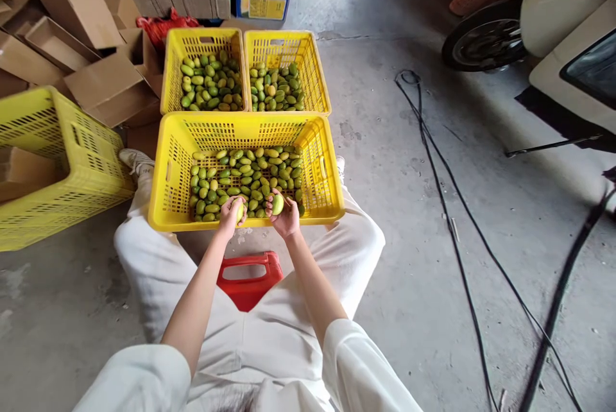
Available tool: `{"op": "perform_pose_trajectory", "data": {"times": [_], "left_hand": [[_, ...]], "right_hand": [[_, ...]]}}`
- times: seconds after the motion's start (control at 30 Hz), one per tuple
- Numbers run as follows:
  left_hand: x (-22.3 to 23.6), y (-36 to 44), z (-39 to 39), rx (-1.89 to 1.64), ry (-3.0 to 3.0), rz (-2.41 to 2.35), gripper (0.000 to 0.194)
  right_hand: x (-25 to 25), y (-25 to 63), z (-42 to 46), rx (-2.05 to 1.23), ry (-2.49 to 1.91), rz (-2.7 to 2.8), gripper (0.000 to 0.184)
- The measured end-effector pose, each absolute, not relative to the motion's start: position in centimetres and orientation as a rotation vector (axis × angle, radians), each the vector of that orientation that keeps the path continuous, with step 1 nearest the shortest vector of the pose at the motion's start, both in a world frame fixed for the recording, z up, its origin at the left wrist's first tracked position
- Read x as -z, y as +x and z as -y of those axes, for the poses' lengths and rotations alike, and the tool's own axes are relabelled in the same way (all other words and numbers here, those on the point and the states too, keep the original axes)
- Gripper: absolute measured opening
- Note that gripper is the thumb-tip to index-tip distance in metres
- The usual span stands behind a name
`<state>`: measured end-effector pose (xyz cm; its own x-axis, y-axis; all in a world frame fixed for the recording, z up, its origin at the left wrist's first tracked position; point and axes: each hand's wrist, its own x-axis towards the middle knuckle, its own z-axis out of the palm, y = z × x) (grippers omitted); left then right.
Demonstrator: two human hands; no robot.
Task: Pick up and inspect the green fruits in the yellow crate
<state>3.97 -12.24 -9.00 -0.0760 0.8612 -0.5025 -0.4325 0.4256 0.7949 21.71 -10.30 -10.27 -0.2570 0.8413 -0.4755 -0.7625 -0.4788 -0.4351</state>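
Observation:
My left hand [231,214] is closed around a pale green, mango-like fruit [239,212], partly hidden by the fingers. In my right hand [286,218] is another light green, mango-like fruit [278,204], its smooth upper side showing. Both hands are over the near rim of a large yellow plastic crate [158,197], close together and apart from each other. Many small oval fruits [245,168], green to yellow-green, lie loose across the bottom of this crate.
Behind stand two yellow crates, left [205,33] and right [315,72], holding similar fruits. A yellow crate [96,181] and cardboard boxes [103,85] are at left. A red plastic stool [250,290] shows between my legs. Black cables [443,174] and a vehicle [558,8] are at right.

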Motion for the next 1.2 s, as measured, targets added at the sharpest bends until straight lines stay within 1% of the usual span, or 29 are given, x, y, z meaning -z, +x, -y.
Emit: {"op": "perform_pose_trajectory", "data": {"times": [0.1, 0.2, 0.27, 0.37, 0.43, 0.6, 0.7, 0.87, 1.07, 1.2], "left_hand": [[9.1, 4.1, 12.2, -1.14, 0.432, -1.247, 0.041], [9.2, 4.0, 12.0, -1.124, 0.368, -1.212, 0.049], [9.2, 3.8, 12.0, -1.114, 0.35, -1.153, 0.045], [9.0, 3.5, 12.1, -1.132, 0.376, -1.075, 0.034], [9.0, 3.2, 12.2, -1.157, 0.374, -1.05, 0.032], [9.4, 2.6, 12.3, -1.22, 0.304, -1.056, 0.04], [9.7, 2.6, 12.4, -1.276, 0.282, -1.061, 0.046], [9.7, 2.8, 12.5, -1.325, 0.261, -1.085, 0.048], [9.5, 3.2, 12.5, -1.275, 0.372, -1.118, 0.046], [9.4, 3.6, 12.5, -1.265, 0.425, -1.159, 0.039]], "right_hand": [[10.2, 21.7, 10.4, -1.954, -0.808, 0.152, 0.037], [10.3, 21.8, 10.3, -1.962, -0.87, 0.156, 0.038], [10.3, 21.8, 10.3, -1.936, -0.895, 0.146, 0.036], [10.2, 21.7, 10.2, -1.919, -0.895, 0.169, 0.041], [10.0, 21.5, 10.1, -1.949, -0.914, 0.23, 0.042], [10.1, 21.2, 10.0, -1.941, -0.939, 0.258, 0.033], [10.2, 21.1, 10.0, -1.961, -0.897, 0.207, 0.031], [10.4, 21.1, 10.0, -1.963, -0.887, 0.168, 0.045], [10.3, 21.1, 10.0, -1.934, -0.875, 0.175, 0.04], [10.3, 21.0, 9.9, -1.916, -0.912, 0.233, 0.041]]}}
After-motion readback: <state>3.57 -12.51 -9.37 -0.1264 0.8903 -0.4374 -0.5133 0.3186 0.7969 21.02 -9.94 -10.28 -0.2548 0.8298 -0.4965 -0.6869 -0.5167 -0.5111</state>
